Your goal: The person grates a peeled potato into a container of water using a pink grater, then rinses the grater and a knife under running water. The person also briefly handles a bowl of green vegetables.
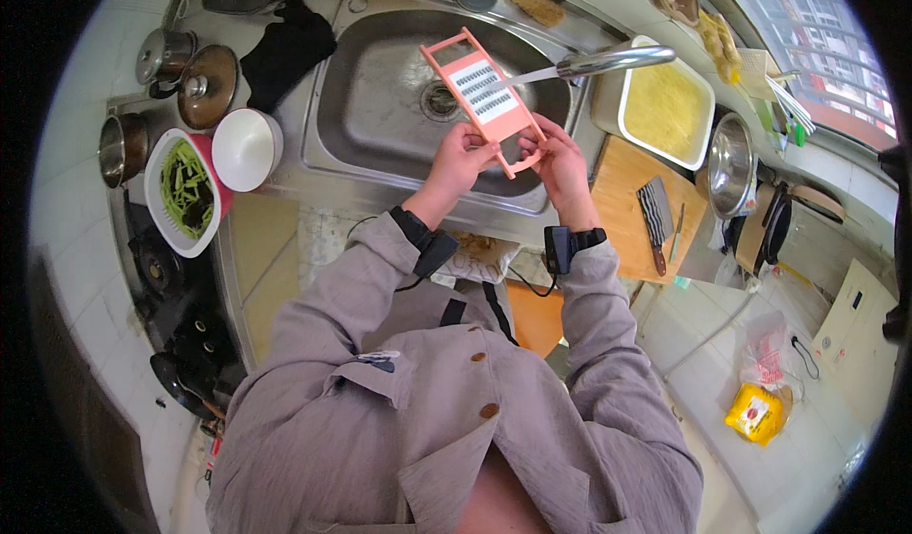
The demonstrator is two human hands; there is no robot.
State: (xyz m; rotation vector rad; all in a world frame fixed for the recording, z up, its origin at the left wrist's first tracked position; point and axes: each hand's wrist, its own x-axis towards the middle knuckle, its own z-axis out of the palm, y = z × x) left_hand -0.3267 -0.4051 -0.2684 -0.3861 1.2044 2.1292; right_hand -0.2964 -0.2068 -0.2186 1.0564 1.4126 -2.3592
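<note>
Over the stainless steel sink (377, 99) I hold a pink plastic grater (507, 131) with a white grating plate. My left hand (462, 160) grips its near left edge between thumb and fingers. The near right side, by the curved handle, is in my right hand (557, 158). Water runs from the metal faucet (616, 61) onto the grating plate. The grater is tilted, its far end pointing up and left in the view. Below it, the sink drain (440, 101) is partly hidden.
Right of the sink, a white container (705, 117) holds yellow shreds in liquid; a cleaver (655, 217) and a small knife (677, 233) lie on a wooden cutting board (616, 178). At left are a white bowl (246, 148), a basket (160, 210) of cut green vegetables, and pots.
</note>
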